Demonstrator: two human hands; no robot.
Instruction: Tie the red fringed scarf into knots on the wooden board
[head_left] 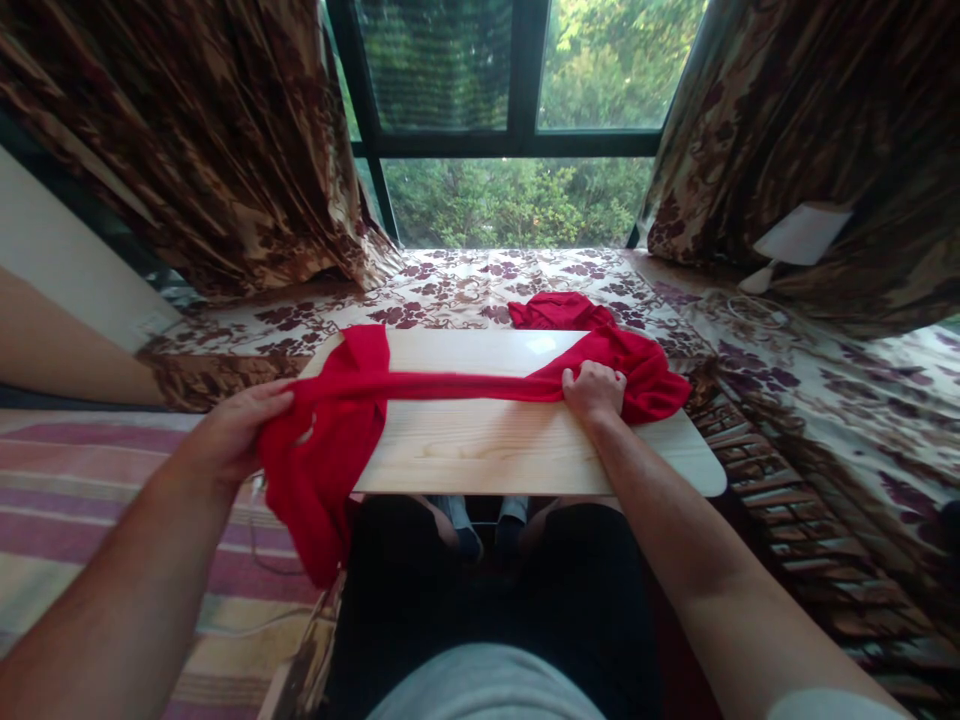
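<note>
A red cloth garment (337, 430) lies bunched and stretched across a light wooden board (480, 440) in front of me. My left hand (240, 430) grips the cloth at the board's left edge, where a fold hangs down off the side. My right hand (594, 390) is closed in a fist on the cloth near the board's right end. A taut band of the red cloth runs between both hands. More of the cloth lies heaped behind the right hand.
The board rests over my lap on a bed with a floral cover (465, 285). A striped blanket (67, 500) lies at left. Patterned curtains (225, 130) frame a window (510, 110) ahead. A white object (799, 235) sits at right.
</note>
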